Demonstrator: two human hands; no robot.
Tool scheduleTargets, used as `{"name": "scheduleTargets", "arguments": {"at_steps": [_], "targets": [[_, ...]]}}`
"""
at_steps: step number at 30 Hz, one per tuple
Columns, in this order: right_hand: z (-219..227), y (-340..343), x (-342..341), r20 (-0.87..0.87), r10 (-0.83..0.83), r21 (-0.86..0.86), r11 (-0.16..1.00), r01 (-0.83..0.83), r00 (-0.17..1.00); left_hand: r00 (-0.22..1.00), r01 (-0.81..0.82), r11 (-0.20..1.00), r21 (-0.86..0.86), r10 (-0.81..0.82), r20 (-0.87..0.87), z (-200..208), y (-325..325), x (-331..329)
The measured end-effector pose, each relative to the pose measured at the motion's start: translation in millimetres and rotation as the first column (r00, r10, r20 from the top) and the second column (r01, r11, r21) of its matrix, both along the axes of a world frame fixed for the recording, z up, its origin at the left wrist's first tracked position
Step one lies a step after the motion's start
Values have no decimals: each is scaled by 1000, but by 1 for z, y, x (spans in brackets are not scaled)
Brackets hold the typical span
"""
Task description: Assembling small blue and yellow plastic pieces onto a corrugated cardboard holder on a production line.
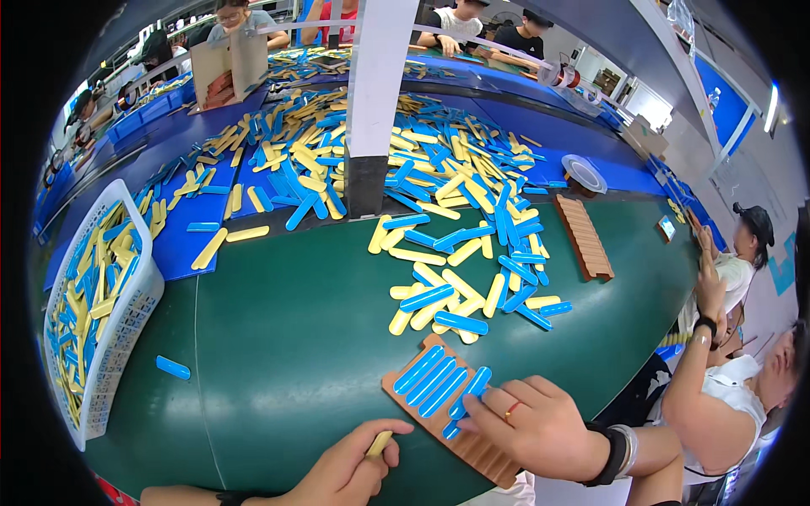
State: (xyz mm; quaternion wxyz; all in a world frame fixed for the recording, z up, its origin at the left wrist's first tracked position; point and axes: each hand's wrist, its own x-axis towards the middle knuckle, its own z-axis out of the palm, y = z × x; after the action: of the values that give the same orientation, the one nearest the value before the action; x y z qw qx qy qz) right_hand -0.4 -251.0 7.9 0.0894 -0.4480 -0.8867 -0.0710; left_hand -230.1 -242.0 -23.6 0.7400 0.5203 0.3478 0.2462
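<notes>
A brown grooved tray lies tilted across the green table in front of me. Several blue strips with rounded ends sit side by side in its upper grooves; the lower grooves by my wrist are bare. My right hand, with a ring and a dark wristband, pinches one blue strip at the tray's right edge. Another blue strip shows partly under its fingers. Left of the tray, my left hand is curled around a yellow strip, only its end showing, with the index finger pointing toward the tray.
Beyond the tray lies a loose heap of blue and yellow strips, spreading back around a white post. A white basket of strips stands left. A second brown tray and a round lidded container are right. Co-workers sit around.
</notes>
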Motion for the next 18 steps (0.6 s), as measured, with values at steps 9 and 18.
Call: {"name": "scheduleTargets", "arguments": {"at_steps": [9,18], "targets": [[-3,-3,-6,-154,11,-178,983,-39,988,1000,-19,981,-195,22,16,9,0,5],[2,-8,-14,-431,-63,-329,940,-92,900,993,82,993,-85,-75,89,10,-5,7]]}}
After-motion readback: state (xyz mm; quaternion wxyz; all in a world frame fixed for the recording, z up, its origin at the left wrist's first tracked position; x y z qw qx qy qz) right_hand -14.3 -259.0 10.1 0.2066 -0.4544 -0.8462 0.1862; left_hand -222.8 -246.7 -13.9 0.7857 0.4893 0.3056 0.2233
